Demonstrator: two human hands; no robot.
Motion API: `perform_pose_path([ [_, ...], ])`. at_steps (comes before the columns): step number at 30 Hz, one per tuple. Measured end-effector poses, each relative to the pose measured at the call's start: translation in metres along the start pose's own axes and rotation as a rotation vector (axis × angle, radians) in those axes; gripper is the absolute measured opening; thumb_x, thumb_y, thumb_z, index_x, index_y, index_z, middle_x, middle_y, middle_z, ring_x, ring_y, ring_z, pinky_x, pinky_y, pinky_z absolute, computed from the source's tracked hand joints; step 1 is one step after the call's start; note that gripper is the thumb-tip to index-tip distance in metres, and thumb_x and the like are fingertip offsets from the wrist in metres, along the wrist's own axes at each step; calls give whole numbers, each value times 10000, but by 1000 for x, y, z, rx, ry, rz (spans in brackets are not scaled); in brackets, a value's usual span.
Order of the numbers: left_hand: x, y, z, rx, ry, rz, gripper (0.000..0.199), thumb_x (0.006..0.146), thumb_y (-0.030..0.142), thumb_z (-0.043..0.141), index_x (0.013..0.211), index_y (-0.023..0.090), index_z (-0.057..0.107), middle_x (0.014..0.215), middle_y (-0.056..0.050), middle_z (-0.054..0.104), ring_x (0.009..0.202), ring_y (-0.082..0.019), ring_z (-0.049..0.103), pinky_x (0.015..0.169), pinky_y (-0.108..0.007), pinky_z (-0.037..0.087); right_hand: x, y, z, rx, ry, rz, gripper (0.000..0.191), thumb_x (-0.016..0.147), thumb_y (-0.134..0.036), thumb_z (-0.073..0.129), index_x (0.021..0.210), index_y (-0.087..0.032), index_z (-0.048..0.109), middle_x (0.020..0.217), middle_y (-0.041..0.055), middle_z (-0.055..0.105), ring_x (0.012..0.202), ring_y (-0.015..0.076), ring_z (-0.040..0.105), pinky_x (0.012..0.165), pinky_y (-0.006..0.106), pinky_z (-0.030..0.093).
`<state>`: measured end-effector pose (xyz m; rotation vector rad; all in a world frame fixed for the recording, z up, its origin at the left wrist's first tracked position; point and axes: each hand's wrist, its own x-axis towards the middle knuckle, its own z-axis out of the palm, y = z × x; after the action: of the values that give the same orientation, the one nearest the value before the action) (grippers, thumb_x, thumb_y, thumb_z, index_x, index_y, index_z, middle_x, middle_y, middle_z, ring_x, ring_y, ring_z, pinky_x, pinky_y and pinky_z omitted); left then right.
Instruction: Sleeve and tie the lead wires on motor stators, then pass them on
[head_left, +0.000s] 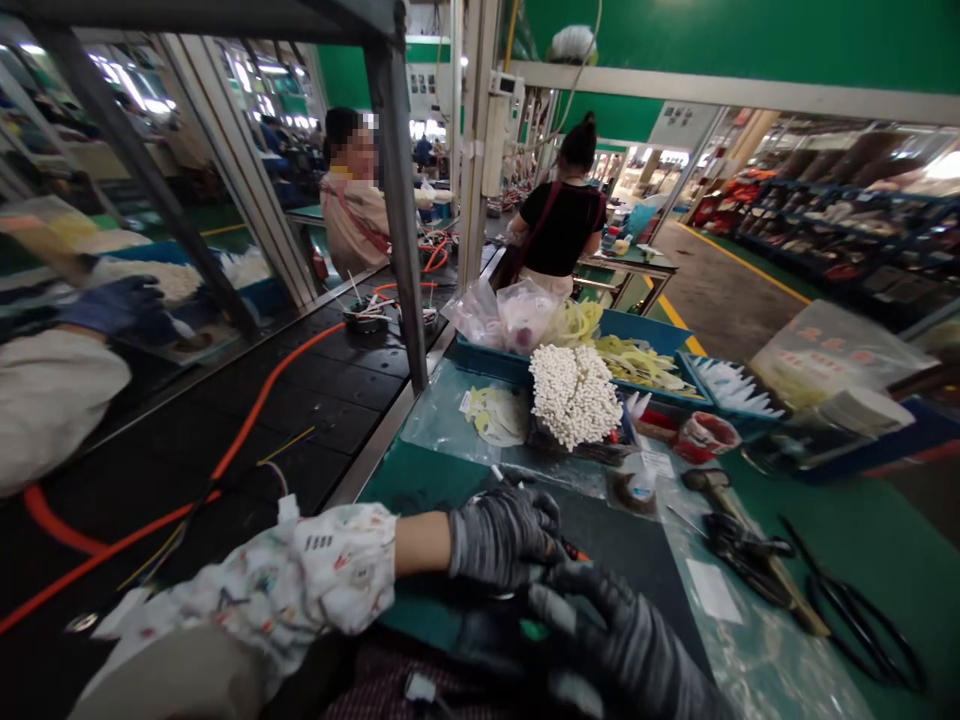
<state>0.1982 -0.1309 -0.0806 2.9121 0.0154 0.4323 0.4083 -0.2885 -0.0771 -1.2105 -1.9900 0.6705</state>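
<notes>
My left hand (504, 538), in a grey striped glove, is over the dark mat (645, 545) at the front of the green bench, its fingers curled round something I cannot make out. A thin white stick (496, 473) sticks out beyond its knuckles. Close by on the right, my right hand (626, 625), gloved the same way and blurred, has its fingers bent inward. Between the two hands shows a small orange and black piece (574, 550), mostly hidden. Below them lies a dark shape with a green spot (534, 630), too blurred to name.
Ahead stands a bundle of white-tipped sticks (574, 395), near a red tape roll (705, 436). To the right lie a hammer (716, 490), pliers (739, 540) and black scissors (862, 620). Leftward, an orange hose (266, 385) crosses the black line; a co-worker's gloved hand (120, 305) is beyond.
</notes>
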Motion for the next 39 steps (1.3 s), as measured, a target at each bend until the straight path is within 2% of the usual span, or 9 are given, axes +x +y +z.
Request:
perform_pose_path([
  [2,13,-6,-2,-117,-72,32,165,946,327,777,1054,222,845,897,-34,825,893,-212,744,984,-351,581,6,-12,5,38,19,88,171,1032,-446,727,1123,-353,838,994,25,884,799,214,850,702,246,698],
  [5,18,-7,-5,-260,-77,-55,321,873,342,837,1170,221,825,921,-27,819,864,-214,742,877,-335,601,11,-17,6,110,93,110,172,1067,-394,684,1070,-335,845,888,7,881,673,182,825,576,209,650],
  [10,-4,13,-18,-350,119,-295,452,1074,368,556,1483,191,632,1141,-91,809,1038,-242,761,1124,-488,541,-1,-8,11,86,294,34,108,962,-386,835,1019,-302,873,966,53,890,787,226,845,732,312,707],
  [16,-15,46,-25,-11,191,-218,718,939,874,615,1068,184,768,1087,-108,835,1076,-338,772,1351,-707,296,-8,-2,30,237,452,119,92,945,-352,874,1023,-304,877,948,12,882,828,213,841,782,325,717],
  [22,-13,63,5,296,303,-220,189,1104,241,605,1071,183,782,1113,-71,863,1111,-269,800,1293,-591,464,5,-11,28,427,605,274,121,853,-329,962,943,-308,882,927,-7,882,815,222,826,795,355,719],
  [26,-19,55,6,191,411,-278,216,1097,381,655,1119,188,749,1137,-89,856,1116,-272,797,1198,-550,547,19,-16,36,506,775,355,160,811,-339,983,897,-298,853,908,-10,873,818,222,820,774,368,722],
  [30,-28,38,-6,-76,384,-415,252,1029,465,737,1135,237,719,1058,-32,846,1014,-223,804,1162,-481,560,24,-18,48,529,766,311,184,825,-390,976,889,-291,834,931,-3,869,865,240,824,821,392,724],
  [34,-29,30,-6,-11,412,-383,318,993,439,734,1245,245,719,1125,-49,836,1079,-251,781,1137,-485,546,26,-19,54,555,757,301,206,842,-438,958,900,-289,827,954,4,867,888,237,821,825,399,723],
  [39,-18,35,-6,187,446,-298,128,996,330,666,1047,242,745,1042,-54,835,1030,-255,771,1020,-457,553,29,-22,52,567,812,396,285,793,-496,977,843,-280,797,906,2,857,846,227,808,807,388,719],
])
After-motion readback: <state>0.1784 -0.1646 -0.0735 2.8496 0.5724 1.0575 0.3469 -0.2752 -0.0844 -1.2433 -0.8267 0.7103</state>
